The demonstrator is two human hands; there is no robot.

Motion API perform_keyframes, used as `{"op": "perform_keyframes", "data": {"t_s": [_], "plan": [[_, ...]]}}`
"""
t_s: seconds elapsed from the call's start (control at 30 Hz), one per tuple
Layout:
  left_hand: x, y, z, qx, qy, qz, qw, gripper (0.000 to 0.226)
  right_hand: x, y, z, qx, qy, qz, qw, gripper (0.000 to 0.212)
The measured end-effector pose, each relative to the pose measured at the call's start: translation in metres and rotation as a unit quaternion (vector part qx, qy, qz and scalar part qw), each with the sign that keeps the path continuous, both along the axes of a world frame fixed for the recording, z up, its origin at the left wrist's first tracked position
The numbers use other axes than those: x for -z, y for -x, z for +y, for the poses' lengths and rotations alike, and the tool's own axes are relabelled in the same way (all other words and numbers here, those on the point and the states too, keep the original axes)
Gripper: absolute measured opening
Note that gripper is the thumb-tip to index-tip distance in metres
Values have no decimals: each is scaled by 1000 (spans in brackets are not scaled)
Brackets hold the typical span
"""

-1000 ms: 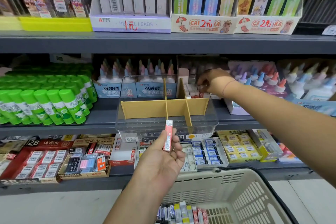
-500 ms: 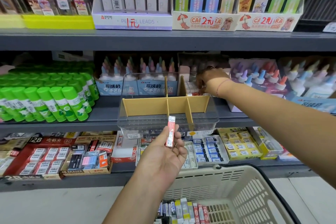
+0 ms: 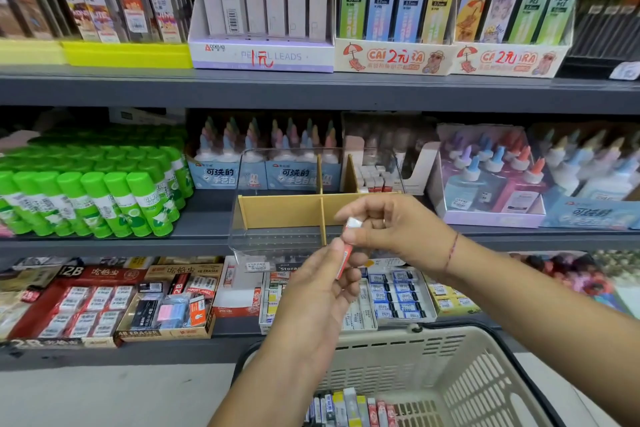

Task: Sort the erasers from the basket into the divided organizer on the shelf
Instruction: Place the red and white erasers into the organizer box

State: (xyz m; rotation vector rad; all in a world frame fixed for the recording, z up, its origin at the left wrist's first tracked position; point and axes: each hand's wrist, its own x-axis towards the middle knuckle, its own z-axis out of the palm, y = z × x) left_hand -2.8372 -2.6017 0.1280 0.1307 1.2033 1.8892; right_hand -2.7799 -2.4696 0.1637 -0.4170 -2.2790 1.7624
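Since a second ago: the right hand [image 3: 391, 229] has left the organizer's rear right compartment and come forward to meet the left hand [image 3: 322, 284]. The left hand has stayed about where it was, in front of the organizer.

Red-and-white eraser [image 3: 346, 255]: near upright, slightly tilted, held between both hands. The left grip is clamped on its lower half with thumb and fingers. The right grip pinches its white top end between thumb and forefinger. The piece is in the air before the organizer's front wall, touching neither organizer nor basket.

Organizer [image 3: 263, 243]: clear box with tan dividers [image 3: 284, 215] running crosswise and front to back, top open. It stands on the middle shelf [image 3: 104, 243], its front wall at the shelf's front lip. Filed erasers [image 3: 374, 178] stand on end in the rear right compartment. The hands hide much of the front right compartment.

Basket [image 3: 433, 354]: below the hands, its far rim under the lower shelf's front edge. Loose erasers [image 3: 349, 407] stand in a row on its bottom, beside the left forearm.

Flanks: green glue sticks [image 3: 104, 191] lie to the left of the organizer, with a strip of bare shelf between. The glue-bottle box [image 3: 491, 184] sits near on the right. The upper shelf's edge runs well above the organizer's rim, with open air between.
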Motion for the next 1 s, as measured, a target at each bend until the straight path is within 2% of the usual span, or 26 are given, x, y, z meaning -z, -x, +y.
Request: {"op": "perform_keyframes", "data": {"t_s": [0.03,0.07,0.1,0.17,0.23,0.27,0.33,0.4,0.43,0.57,0.67,0.87,1.0], "plan": [[2,1,-1,-6,38,99,994,19,-3,-1,4,11,7,2,1000,22],[7,4,-3,-23,87,224,970,19,-8,0,11,32,-3,10,999,22],[12,8,-5,-49,135,356,923,21,-13,1,22,65,-26,24,997,24],[23,19,-9,-71,213,573,788,39,-26,5,50,148,-111,50,981,26],[34,26,-8,-21,289,678,676,69,-36,13,78,205,-248,29,947,23],[38,28,-6,10,325,701,635,78,-38,18,89,209,-334,-12,919,21],[45,27,-4,62,369,715,590,89,-35,30,102,177,-470,-118,857,17],[48,26,-2,88,383,718,575,97,-25,42,105,137,-530,-189,815,19],[50,27,-1,94,387,719,570,101,-19,47,105,117,-536,-195,813,22],[52,30,0,101,383,707,586,108,-3,60,103,74,-522,-184,830,21],[53,30,0,102,378,707,589,108,-3,63,103,81,-515,-217,825,24],[53,30,0,102,377,715,580,104,-9,59,98,69,-503,-263,821,33],[55,29,-3,83,355,727,582,94,-10,55,95,73,-488,-254,832,34]]}}
